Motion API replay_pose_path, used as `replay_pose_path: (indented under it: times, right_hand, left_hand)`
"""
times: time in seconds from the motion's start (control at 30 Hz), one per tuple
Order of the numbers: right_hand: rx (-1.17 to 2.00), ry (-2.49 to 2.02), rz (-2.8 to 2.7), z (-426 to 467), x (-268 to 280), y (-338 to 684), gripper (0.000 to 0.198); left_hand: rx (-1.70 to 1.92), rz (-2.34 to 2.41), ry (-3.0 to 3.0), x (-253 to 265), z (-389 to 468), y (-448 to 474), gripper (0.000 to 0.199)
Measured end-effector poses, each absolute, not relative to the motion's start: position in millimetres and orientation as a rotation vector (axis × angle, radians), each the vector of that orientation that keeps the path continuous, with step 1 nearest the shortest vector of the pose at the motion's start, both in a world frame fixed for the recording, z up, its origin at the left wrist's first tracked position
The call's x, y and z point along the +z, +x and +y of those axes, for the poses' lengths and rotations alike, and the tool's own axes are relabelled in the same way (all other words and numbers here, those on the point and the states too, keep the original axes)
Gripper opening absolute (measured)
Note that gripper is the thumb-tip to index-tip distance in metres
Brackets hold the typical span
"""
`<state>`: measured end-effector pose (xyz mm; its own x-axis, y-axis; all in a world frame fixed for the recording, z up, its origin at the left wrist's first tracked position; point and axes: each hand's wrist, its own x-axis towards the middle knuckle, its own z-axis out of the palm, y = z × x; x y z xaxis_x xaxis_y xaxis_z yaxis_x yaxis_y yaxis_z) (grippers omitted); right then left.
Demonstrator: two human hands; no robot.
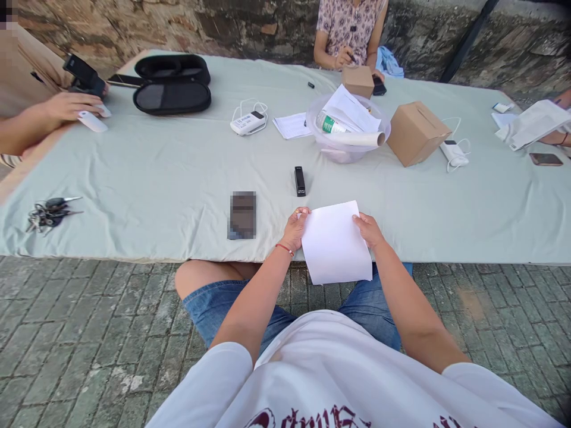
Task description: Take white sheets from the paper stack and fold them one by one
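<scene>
A white sheet of paper [336,244] is held up between my two hands, its lower part hanging past the table's front edge over my lap. My left hand [296,228] pinches its left edge near the top corner, with a red bracelet on that wrist. On the opposite side, my right hand [369,229] grips the right edge near the upper corner, thumb on top. The fingers behind the sheet are hidden. Just beyond the paper lies a small black stapler-like object [300,181]. A blurred-out dark rectangular item [242,215] rests left of my left hand.
A cloth-covered table [178,172] bears keys [50,213], a black case [173,84], a white power bank [248,122], a plastic basin [312,122] of papers and a cardboard box [414,134]. Other people sit at the left, far side and right.
</scene>
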<state>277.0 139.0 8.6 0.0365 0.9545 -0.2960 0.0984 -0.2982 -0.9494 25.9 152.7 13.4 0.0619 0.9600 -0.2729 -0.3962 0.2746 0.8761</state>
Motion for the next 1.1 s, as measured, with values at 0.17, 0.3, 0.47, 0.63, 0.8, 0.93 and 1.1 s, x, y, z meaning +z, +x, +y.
replay_pose_path:
  times: [0.17,0.3,0.47,0.63,0.8,0.93,1.1]
  right_hand:
    - [1.335,-1.551,-1.107,139,10,275,0.041]
    - [1.299,-1.564,-1.073,139,10,275,0.042]
    - [1.273,-1.546,-1.073,139,10,274,0.042]
    - [1.315,-1.504,-1.083,138,9,275,0.043]
    - [1.357,-1.491,-1.072,138,10,275,0.046]
    - [1.356,-1.487,-1.076,137,13,274,0.046]
    - [1.358,-1.497,-1.078,136,16,274,0.043]
  left_hand:
    - [1.178,1.05,0.709,11,152,27,0.042]
    - [1.154,0.976,0.625,14,151,27,0.057]
    - [1.106,0.973,0.598,9,150,28,0.054]
    - [1.107,0.995,0.603,3,152,27,0.052]
    - [1.086,0.956,0.586,6,152,26,0.049]
    - [1.088,0.93,0.581,8,152,25,0.05]
    - [1.072,0.889,0.546,10,152,23,0.053]
